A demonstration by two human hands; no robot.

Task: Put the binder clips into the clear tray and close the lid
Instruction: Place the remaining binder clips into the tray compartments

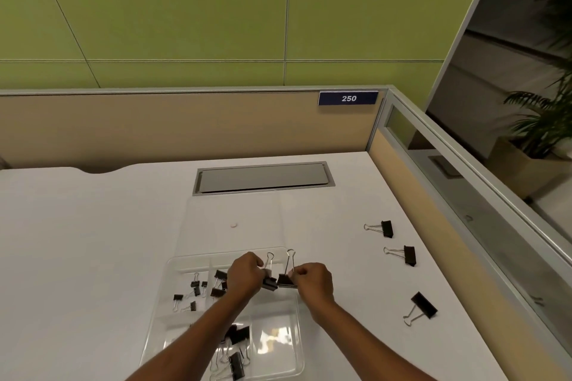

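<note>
A clear tray with compartments lies on the white desk, its transparent lid laid open behind it. Several small black binder clips sit in its left compartments and larger ones lie in the near middle one. My left hand grips a black binder clip above the tray. My right hand pinches another black clip right beside it. Three large clips lie loose on the desk to the right.
A grey cable hatch is set into the desk behind the lid. A beige partition with a blue "250" plate borders the back; a glass-topped divider runs along the right edge. A small pinkish dot shows under the lid.
</note>
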